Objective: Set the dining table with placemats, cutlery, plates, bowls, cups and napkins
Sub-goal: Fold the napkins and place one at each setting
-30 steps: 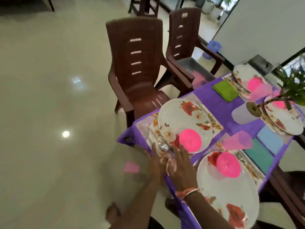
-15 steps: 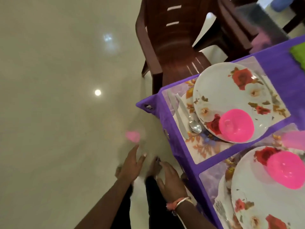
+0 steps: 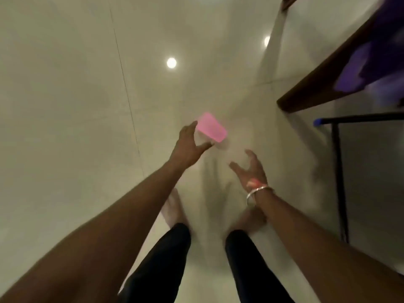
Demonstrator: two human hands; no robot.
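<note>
A pink cup [image 3: 213, 126] lies on its side on the pale tiled floor [image 3: 76, 106], well apart from the bench [image 3: 328, 68], whose dark wooden edge and purple cloth [image 3: 376, 57] cross the upper right corner.

The left grip [image 3: 188, 147] is stretched down to the cup and is released. Its fingers are spread at the cup's left edge and its thumb points at the lower edge, so the cup sits in the gap between them. The blur hides whether skin touches plastic.

The right grip [image 3: 251, 171] hangs lower and to the right of the cup, apart from it. It too is released and grasps nothing, with its fingers loosely bent and its palm turned inward. A silver bangle [image 3: 255, 192] circles its wrist (a pink band sits just above it).

Below the arms are two bare feet [image 3: 172, 211] and black trousers [image 3: 161, 259].

A thin black frame [image 3: 338, 171] with a blue tip stands under the bench on the right.

Two round light spots [image 3: 171, 62] glare on the floor beyond the cup.
</note>
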